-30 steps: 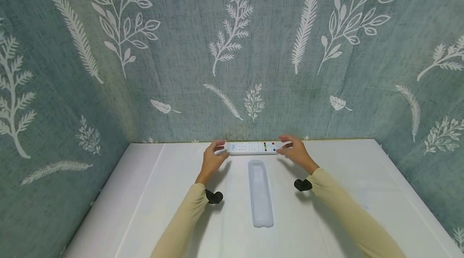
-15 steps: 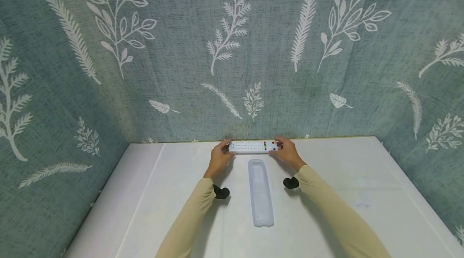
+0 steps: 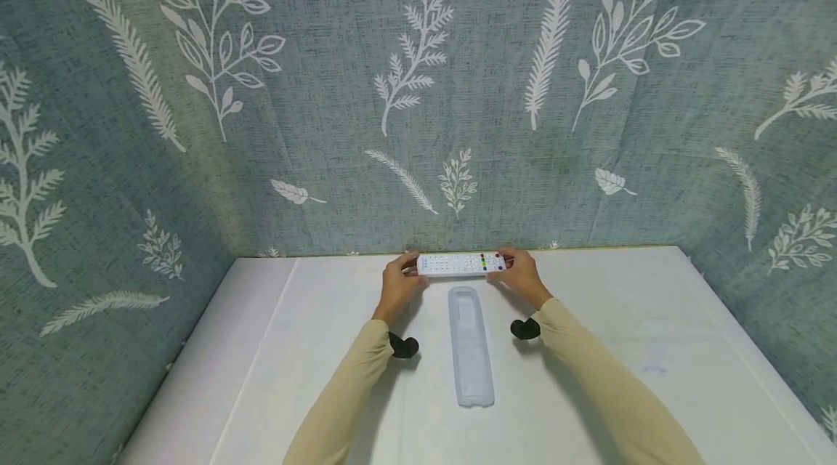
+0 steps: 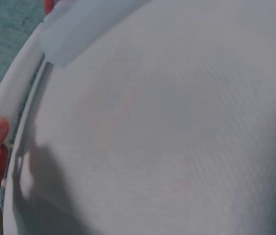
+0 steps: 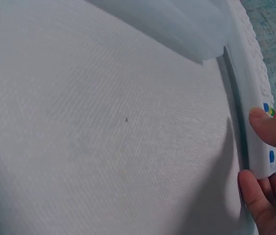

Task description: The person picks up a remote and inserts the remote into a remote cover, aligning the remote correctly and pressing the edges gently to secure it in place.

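Observation:
A white remote control point(image 3: 458, 263) lies crosswise by the table's far edge, its buttons facing up and the coloured ones toward the right. My left hand point(image 3: 396, 287) holds its left end between thumb and fingers. At the other end, my right hand point(image 3: 522, 277) grips it; in the right wrist view the thumb point(image 5: 272, 131) presses the near side and fingers reach beneath the end. Below the remote, a long translucent cover point(image 3: 472, 349) lies lengthwise on the table, touched by neither hand. The left wrist view shows the remote point(image 4: 17, 81) only from its side.
White cloth covers the table point(image 3: 314, 370). A green-grey curtain with a leaf pattern point(image 3: 497, 182) stands right behind the far edge and along both sides. Black wrist mounts point(image 3: 525, 329) stick out from both sleeves.
Both hands have closed in from beside the remote's ends and taken hold of it. The remote has since shifted slightly right. The translucent cover has stayed in place.

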`<state>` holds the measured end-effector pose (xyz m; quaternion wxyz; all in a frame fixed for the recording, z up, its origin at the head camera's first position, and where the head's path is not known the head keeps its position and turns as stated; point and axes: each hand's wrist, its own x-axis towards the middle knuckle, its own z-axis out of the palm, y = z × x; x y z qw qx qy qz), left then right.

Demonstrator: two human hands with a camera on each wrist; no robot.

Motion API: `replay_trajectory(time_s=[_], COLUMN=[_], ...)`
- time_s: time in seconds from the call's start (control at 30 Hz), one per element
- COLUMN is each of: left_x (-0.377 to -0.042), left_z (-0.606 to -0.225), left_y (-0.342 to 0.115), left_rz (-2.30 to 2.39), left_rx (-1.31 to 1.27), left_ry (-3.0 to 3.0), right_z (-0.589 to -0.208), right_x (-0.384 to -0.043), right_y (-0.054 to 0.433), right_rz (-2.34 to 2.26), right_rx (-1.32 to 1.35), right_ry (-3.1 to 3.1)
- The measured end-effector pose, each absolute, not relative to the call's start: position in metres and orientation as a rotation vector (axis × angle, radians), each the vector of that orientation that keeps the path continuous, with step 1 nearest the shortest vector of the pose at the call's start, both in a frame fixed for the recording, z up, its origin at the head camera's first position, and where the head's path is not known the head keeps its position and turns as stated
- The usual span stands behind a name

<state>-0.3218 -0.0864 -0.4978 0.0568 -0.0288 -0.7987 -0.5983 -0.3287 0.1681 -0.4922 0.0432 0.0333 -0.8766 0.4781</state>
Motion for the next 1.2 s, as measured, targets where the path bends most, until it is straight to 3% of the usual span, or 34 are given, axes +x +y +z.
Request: replay_trajectory(time_s=[0.53,1.2], left_x=[-0.316,-0.293], left_z=[-0.48,-0.465], left_y=[-0.083,-0.089], left_rz=[-1.942,-1.98], left_rx=[-0.081,-0.066], left_ry=[-2.329,-2.276], right_z=[-0.477,-0.466], right_x=[-0.324,-0.314], right_y=[0.18,0.184], right_rz=[1.618,1.735], right_rx=[0.033,0.151], right_ry=[-2.668,-2.587])
